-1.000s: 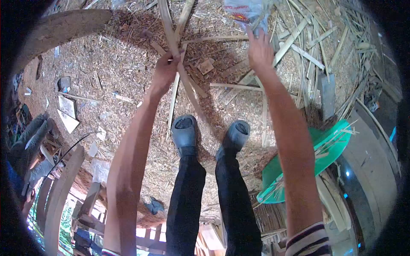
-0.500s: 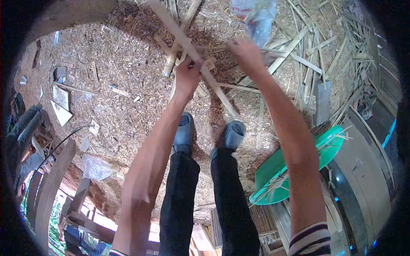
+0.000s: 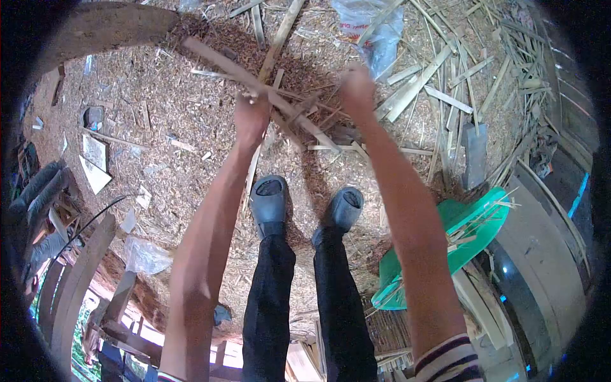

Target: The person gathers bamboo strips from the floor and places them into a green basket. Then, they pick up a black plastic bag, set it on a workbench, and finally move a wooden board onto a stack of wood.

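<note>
My left hand (image 3: 252, 118) is closed round a long flat wooden strip (image 3: 223, 62), which slants from the upper left down to the right above the floor. To the right, my right hand (image 3: 358, 95) is curled like a fist and smeared by motion; I cannot tell what is in it. Several thinner wood pieces lie crossed on the floor between and below the hands, among them a pale strip (image 3: 407, 151). Another long stick (image 3: 282, 39) runs upward beyond my left hand.
Wood shavings cover the floor (image 3: 191, 172). Many loose strips (image 3: 468, 83) lie at the right, near a plastic bag (image 3: 382, 57). A green container (image 3: 490, 232) with slivers stands beside my right arm. My grey shoes (image 3: 270, 202) are below the hands. A curved log (image 3: 105, 28) lies upper left.
The long strip has shifted left and downward in view with my left hand, and lies at a flatter slant. My right hand has moved slightly down and left.
</note>
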{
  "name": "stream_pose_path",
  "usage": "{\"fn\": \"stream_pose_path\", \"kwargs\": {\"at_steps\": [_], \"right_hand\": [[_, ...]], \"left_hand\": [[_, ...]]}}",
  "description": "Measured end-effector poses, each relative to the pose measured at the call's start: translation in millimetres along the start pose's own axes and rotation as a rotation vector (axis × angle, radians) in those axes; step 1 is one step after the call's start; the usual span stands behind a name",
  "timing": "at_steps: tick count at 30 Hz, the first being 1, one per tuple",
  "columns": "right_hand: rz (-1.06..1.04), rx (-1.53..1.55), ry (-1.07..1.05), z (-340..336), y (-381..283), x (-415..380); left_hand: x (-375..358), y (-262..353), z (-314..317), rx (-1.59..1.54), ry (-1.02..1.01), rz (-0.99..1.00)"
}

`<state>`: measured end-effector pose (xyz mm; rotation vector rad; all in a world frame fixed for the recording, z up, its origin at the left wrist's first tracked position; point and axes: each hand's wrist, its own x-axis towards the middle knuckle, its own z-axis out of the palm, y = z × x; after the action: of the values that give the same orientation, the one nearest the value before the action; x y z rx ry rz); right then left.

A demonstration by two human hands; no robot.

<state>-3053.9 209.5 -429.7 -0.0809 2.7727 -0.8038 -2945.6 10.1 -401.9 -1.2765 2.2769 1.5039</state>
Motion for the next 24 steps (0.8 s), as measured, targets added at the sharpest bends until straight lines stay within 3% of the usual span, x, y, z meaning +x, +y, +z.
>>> {"fn": "stream_pose_path", "kwargs": {"at_steps": [1, 2, 3, 5, 6, 7, 9, 11, 13, 17, 19, 21, 22, 23, 24], "right_hand": [[0.185, 0.006, 0.052, -1, 15, 11], [0.309, -0.059, 0.038, -17, 12, 14], [0.431, -0.125, 0.027, -34, 8, 19], [0.316, -0.181, 0.040, -37, 33, 30], [0.202, -0.234, 0.052, -36, 43, 36], [0.203, -0.228, 0.048, -33, 54, 43], [0.358, 0.015, -0.184, -24, 78, 58], [0.434, 0.013, -0.145, -1, 94, 64], [0.320, 0.148, -0.042, 10, 94, 64], [0.554, -0.001, 0.061, -24, 67, 67], [0.415, -0.035, 0.070, -16, 87, 89], [0.357, -0.136, -0.115, -29, 76, 89], [0.420, 0.072, -0.054, -30, 66, 82], [0.437, 0.062, -0.069, -23, 63, 67], [0.314, 0.048, 0.002, -18, 59, 55]], "left_hand": [[4, 6, -1, 0.184, 0.073, 0.039], [6, 10, 3, 0.000, 0.108, 0.172], [10, 12, 8, -0.001, 0.107, 0.170], [19, 18, 15, 0.347, 0.294, 0.337], [18, 23, 18, 0.192, 0.244, 0.315], [20, 27, 20, 0.199, 0.245, 0.315], [20, 26, 25, 0.281, 0.224, 0.534], [16, 19, 30, 0.212, 0.147, 0.448], [19, 14, 37, -0.014, 0.019, 0.342], [11, 18, 46, 0.099, 0.119, 0.513], [19, 26, 40, 0.065, 0.086, 0.513], [27, 27, 38, 0.029, -0.096, 0.424], [40, 16, 42, 0.138, -0.004, 0.573], [31, 16, 40, 0.141, -0.019, 0.554], [23, 26, 36, 0.062, -0.120, 0.453]]}}
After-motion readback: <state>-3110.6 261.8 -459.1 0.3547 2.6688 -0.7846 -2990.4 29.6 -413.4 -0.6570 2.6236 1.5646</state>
